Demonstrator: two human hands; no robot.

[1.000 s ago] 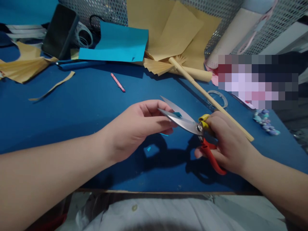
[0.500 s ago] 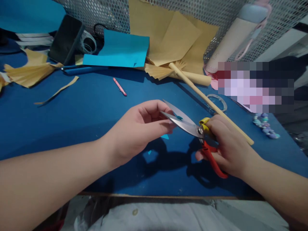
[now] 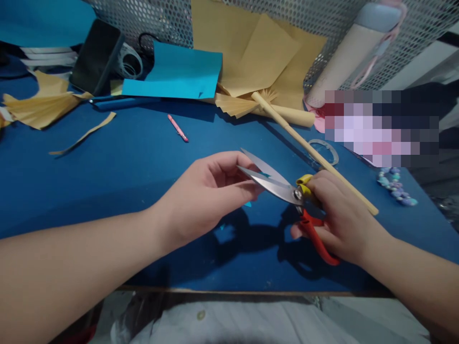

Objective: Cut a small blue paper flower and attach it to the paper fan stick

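One scrap of blue paper (image 3: pixel 265 175), I see, is pinched in the left hand (image 3: pixel 211 191), inside the parted scissors (image 3: pixel 281 190) the right hand (image 3: pixel 342 217) grips, over the table's (image 3: pixel 215 274) near side

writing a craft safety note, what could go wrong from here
The open scissors sit right by the left hand, so closing them might nick a finger. Little of the blue paper shows between the blades, so a cut could stray. The tiny blue scrap might get lost on the blue table.
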